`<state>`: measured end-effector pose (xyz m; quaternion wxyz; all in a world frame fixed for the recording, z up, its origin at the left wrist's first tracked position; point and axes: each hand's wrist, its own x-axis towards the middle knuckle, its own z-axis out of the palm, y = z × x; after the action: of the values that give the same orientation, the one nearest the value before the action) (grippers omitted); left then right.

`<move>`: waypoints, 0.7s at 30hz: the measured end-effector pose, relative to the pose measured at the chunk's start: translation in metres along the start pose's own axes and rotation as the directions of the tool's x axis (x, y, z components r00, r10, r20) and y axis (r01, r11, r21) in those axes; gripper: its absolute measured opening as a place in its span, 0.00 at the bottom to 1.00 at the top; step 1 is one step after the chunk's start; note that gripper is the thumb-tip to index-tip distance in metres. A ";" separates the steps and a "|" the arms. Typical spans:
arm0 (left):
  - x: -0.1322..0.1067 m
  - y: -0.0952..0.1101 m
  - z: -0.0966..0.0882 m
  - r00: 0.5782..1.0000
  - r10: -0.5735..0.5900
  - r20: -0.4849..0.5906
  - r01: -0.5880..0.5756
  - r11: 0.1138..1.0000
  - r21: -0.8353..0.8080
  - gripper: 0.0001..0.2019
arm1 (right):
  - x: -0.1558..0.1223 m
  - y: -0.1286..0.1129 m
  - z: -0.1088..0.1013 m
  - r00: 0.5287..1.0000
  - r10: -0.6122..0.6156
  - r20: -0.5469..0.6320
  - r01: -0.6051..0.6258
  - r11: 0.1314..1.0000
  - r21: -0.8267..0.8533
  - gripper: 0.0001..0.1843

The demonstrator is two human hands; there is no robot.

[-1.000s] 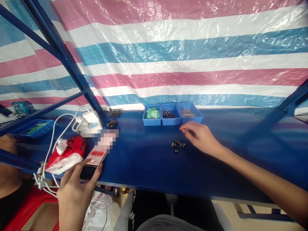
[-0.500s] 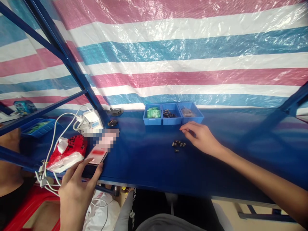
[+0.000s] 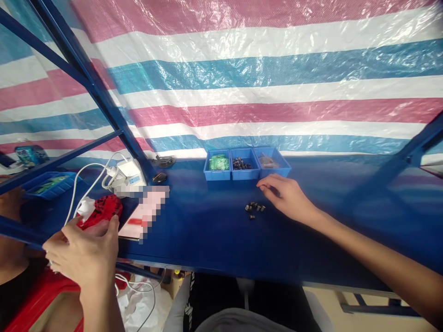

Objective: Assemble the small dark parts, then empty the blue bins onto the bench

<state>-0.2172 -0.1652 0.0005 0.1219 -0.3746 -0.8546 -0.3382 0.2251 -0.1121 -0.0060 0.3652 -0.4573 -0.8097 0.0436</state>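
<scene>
My left hand (image 3: 85,253) lies over a red and white packet (image 3: 102,210) at the near left edge of the blue table (image 3: 207,235), its fingers curled onto the packet. A phone (image 3: 136,223) lies just right of it, partly blurred. My right hand (image 3: 287,196) rests on the table with fingers loosely bent and apart, holding nothing, right beside a small pile of dark parts (image 3: 254,209). Behind that hand stand three joined blue bins (image 3: 245,163) with green, dark and brownish contents.
White cables (image 3: 88,177) and a charger block (image 3: 128,173) lie at the left by a slanting blue frame post (image 3: 104,99). A blue tray (image 3: 46,184) sits further left. A striped plastic sheet (image 3: 263,78) hangs behind. Another person's arm (image 3: 8,203) shows at the far left.
My left hand has left the phone and moved left onto the red and white packet. My right hand has stayed by the pile of dark parts.
</scene>
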 end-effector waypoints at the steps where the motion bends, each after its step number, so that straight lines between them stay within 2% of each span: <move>1: 0.004 -0.001 0.000 1.000 -0.011 0.016 0.011 1.000 0.001 0.48 | 0.000 0.000 0.000 1.000 -0.001 0.000 0.001 1.000 0.000 0.10; 3: 0.011 -0.006 0.000 0.999 -0.011 0.040 0.011 1.000 0.004 0.49 | 0.000 0.000 0.000 1.000 0.001 0.005 -0.001 1.000 0.002 0.10; 6: 0.021 -0.019 -0.004 0.993 0.048 0.108 -0.048 0.999 -0.006 0.49 | -0.001 0.000 0.000 1.000 -0.004 0.008 0.004 1.000 0.000 0.10; 9: 0.029 -0.031 -0.007 0.986 0.038 0.159 -0.039 0.999 0.004 0.47 | -0.001 0.000 0.000 1.000 -0.006 0.007 0.006 1.000 -0.002 0.10; 12: 0.033 -0.039 -0.008 0.981 0.051 0.189 -0.056 0.998 0.019 0.45 | -0.001 0.000 0.001 1.000 0.000 0.014 -0.001 1.000 0.004 0.10; 15: 0.034 -0.041 -0.012 0.980 0.098 0.173 -0.101 0.995 0.005 0.44 | 0.000 -0.001 0.001 1.000 0.003 0.019 -0.003 1.000 0.008 0.10; 17: 0.032 -0.032 -0.019 0.988 0.115 0.099 -0.113 0.993 -0.024 0.46 | 0.001 0.000 0.002 1.000 0.011 0.025 -0.011 1.000 0.014 0.10; 19: 0.024 -0.008 -0.027 0.981 0.173 -0.084 -0.180 0.980 -0.083 0.43 | 0.003 0.001 0.003 0.999 0.021 0.038 -0.022 1.000 0.020 0.10; 20: 0.017 0.011 -0.030 0.951 0.245 -0.190 -0.268 0.957 -0.107 0.41 | 0.004 0.002 0.005 0.999 0.027 0.046 -0.029 0.999 0.023 0.10; 21: 0.009 0.035 -0.032 0.914 0.319 -0.250 -0.357 0.925 -0.127 0.36 | 0.006 0.003 0.006 0.998 0.035 0.057 -0.036 0.999 0.028 0.10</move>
<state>-0.1991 -0.1640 0.0452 0.2420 -0.4855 -0.7254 -0.4237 0.2217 -0.1041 -0.0088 0.3478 -0.4648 -0.8108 0.0746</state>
